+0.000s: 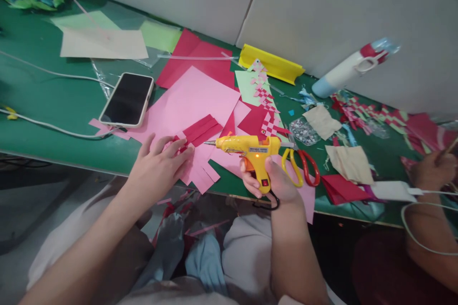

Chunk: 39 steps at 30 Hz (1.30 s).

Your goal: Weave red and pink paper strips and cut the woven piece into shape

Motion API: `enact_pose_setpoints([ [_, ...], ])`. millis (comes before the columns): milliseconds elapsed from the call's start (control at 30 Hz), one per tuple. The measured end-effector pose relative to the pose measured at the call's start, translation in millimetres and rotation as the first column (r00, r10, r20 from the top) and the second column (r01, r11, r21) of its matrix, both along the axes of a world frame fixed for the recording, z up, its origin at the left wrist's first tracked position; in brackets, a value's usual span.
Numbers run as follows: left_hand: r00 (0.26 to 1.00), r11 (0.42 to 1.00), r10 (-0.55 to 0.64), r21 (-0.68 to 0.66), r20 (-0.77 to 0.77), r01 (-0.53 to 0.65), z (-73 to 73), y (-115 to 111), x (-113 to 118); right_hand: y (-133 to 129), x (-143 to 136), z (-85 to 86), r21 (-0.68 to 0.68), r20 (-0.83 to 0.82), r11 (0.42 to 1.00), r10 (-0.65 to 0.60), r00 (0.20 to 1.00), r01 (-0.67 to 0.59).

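Observation:
My right hand grips a yellow glue gun, its small light lit and its nozzle pointing left. The nozzle sits just right of the fingertips of my left hand. That hand lies palm down with fingers spread over red and pink paper strips near the table's front edge. Slit red paper lies beside those fingertips, and cut pink strips lie below the nozzle. Beneath them is a large pink sheet. Red and yellow scissors rest right of my right hand.
A phone lies at the left with white cables. Woven paper fish, a yellow holder, a bottle and beige pouches lie rightward. Another person's hand is at the far right.

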State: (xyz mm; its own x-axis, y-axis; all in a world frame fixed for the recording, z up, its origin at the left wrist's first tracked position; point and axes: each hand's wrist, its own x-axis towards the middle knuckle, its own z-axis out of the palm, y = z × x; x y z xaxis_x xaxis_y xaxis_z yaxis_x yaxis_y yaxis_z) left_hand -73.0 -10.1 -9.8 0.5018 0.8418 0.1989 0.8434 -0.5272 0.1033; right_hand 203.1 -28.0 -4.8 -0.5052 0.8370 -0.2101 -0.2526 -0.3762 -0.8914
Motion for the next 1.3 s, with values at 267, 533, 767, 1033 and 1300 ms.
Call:
enact_pose_setpoints([
  [267, 1.000, 1.000, -0.002, -0.001, 0.018, 0.002, -3.4, 1.3, -1.6, -0.2, -0.5, -0.4, -0.008, -0.009, 1.000, -0.025, 1.000, 0.025],
  [533, 0.997, 1.000, -0.013, -0.021, 0.081, 0.014, -8.8, 2.4, -5.9, 0.4, 0.8, -1.2, -0.017, -0.025, 1.000, -0.026, 0.999, 0.026],
  [767, 0.939, 0.999, 0.041, -0.016, 0.341, -0.037, -2.7, 8.4, -16.0, 0.6, 1.4, -0.4, -0.015, -0.026, 0.999, -0.043, 0.999, 0.043],
  [1033, 0.899, 0.952, 0.276, 0.030, 0.339, -0.303, -1.9, 13.9, -24.2, 1.7, 3.5, -1.5, -0.027, -0.024, 0.996, -0.090, 0.996, 0.090],
  [1300, 0.936, 0.960, 0.278, -0.029, 0.216, -0.278, -8.5, 18.2, 0.6, -0.1, 1.3, 3.4, -0.024, -0.002, 0.996, -0.084, 0.996, 0.084],
])
